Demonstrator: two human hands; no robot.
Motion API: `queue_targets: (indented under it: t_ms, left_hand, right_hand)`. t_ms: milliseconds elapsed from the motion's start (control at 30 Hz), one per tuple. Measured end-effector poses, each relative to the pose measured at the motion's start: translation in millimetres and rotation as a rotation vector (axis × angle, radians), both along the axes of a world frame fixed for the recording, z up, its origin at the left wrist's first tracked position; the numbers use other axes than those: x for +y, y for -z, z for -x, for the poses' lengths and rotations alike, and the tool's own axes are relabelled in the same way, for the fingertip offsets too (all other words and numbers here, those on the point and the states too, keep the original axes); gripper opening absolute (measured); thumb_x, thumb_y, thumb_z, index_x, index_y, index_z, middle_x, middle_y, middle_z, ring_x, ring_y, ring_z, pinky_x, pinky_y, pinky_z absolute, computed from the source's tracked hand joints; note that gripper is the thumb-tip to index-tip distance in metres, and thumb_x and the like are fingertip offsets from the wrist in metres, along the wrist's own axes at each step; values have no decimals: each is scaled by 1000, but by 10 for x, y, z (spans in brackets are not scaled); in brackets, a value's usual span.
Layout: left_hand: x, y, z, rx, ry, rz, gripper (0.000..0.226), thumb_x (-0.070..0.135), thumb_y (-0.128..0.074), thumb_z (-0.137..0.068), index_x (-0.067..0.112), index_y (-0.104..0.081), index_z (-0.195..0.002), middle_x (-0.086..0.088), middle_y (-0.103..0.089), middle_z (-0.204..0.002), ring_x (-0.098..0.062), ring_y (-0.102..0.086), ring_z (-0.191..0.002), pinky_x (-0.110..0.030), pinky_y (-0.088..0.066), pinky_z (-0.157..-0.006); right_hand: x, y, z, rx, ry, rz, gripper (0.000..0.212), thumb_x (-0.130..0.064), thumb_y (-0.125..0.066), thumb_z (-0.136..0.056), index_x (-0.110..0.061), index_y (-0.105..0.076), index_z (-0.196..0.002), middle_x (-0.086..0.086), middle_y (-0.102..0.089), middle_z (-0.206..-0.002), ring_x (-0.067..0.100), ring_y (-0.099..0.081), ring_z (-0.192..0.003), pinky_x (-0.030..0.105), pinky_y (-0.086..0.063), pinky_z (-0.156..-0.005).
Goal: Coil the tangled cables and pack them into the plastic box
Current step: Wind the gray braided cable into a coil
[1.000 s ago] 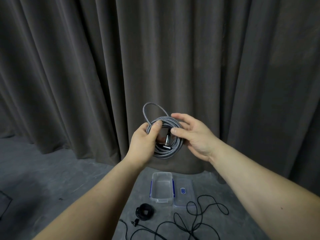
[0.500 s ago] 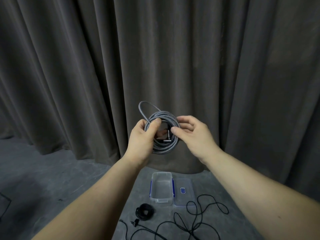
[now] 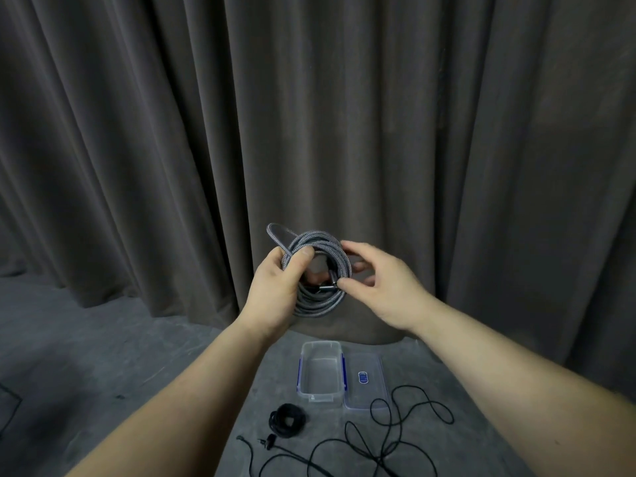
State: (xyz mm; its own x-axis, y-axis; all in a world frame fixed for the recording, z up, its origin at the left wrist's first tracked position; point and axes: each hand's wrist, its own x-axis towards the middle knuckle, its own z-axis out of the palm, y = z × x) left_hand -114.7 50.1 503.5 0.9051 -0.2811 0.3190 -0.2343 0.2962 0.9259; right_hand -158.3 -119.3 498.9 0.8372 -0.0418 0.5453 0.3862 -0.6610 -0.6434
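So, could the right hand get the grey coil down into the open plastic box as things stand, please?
Probably yes. The plastic box stands open below the hands, its lid lying beside it, and it looks bare inside. But the left hand grips the grey coil, while the right hand only pinches the plug.

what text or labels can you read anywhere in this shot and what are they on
No text can be read in this view.
Blue oval label on the clear lid: its print is too small and blurred to read.
Plastic box, grey braided cable, black coiled cable, loose black cable and curtain: no markings show.
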Motion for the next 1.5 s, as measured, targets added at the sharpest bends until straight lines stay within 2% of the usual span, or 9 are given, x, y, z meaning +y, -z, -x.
queue_targets:
  t_ms: [200, 400, 567, 867, 1000, 1100, 1267, 1400, 1500]
  left_hand:
    - [-7, 23, -36, -36, -51, -21, 41, 43, -68, -76, 11, -67, -101, -21, -70, -106, -41, -66, -103, -60, -47, -97]
    - [3, 26, -52, -59, -44, -12, 49, 42, -70, -74, 4, -61, -104, -19, -67, -92, -28, -65, -84, -45, -55, -82]
    - [8, 14, -72, -71, -51, -15, 38, 36, -67, -79, 6, -62, -103, -22, -69, -100, -28, -68, -90, -45, -54, -87]
    - [11, 39, -77, -107, -135, -22, 44, 46, -70, -69, 10, -62, -93, -15, -69, -86, -25, -67, -82, -45, -55, -84]
    - [15, 12, -110, -119, -218, -33, 22, 28, -68, -87, 8, -59, -91, 0, -70, -72, -12, -69, -71, -29, -53, -70]
    - [48, 2, -143, -105, -289, -24, 14, 22, -64, -91, 8, -60, -92, -5, -74, -76, -16, -72, -75, -27, -55, -69]
    - [176, 106, -239, -94, -353, -72, 15, 21, -65, -91, 11, -58, -81, 0, -67, -64, -19, -69, -70, -35, -55, -71]
    - [399, 173, -349, -51, -433, -71, 28, 25, -67, -89, 10, -52, -70, -7, -60, -61, -14, -62, -57, -35, -49, -67]
    - [397, 119, -344, -37, -398, -45, 32, 28, -68, -86, 10, -49, -68, -10, -55, -59, -15, -57, -54, -28, -47, -60]
  right_hand:
    - [40, 12, 54, -397, 104, 402, 27, -17, -73, -77, -20, -61, -100, -2, -46, -101, 17, -55, -70, 36, -52, -61]
    - [61, -35, 44, -240, 17, 545, 36, -30, -71, -80, -16, -69, -113, 1, -43, -94, 11, -39, -74, 23, -34, -69]
    - [155, -50, 24, -278, 110, 592, 20, -23, -69, -81, -11, -70, -97, 5, -46, -88, 17, -42, -70, 27, -40, -60]
    - [301, -67, 19, -137, 221, 613, 24, -24, -53, -95, -9, -62, -111, 9, -48, -107, 39, -58, -78, 45, -50, -67]
    - [311, -19, -14, -343, 248, 568, 11, -12, -62, -80, -8, -68, -87, 9, -60, -93, 36, -58, -54, 43, -50, -41]
    - [332, -21, -4, -491, 250, 536, 14, -18, -58, -83, -10, -69, -85, 5, -62, -106, 30, -64, -79, 41, -53, -45]
    - [298, -107, 76, -584, 239, 333, 20, -20, -50, -92, -9, -67, -91, 4, -67, -89, 26, -67, -75, 37, -55, -61]
    - [127, -327, 141, -363, 181, -365, 20, -13, -48, -98, -24, -57, -84, -9, -65, -77, 12, -71, -67, 32, -56, -65]
    - [19, -339, 111, -187, 136, -746, 25, -4, -44, -99, -18, -57, -83, 4, -65, -78, 8, -68, -60, 20, -55, -59]
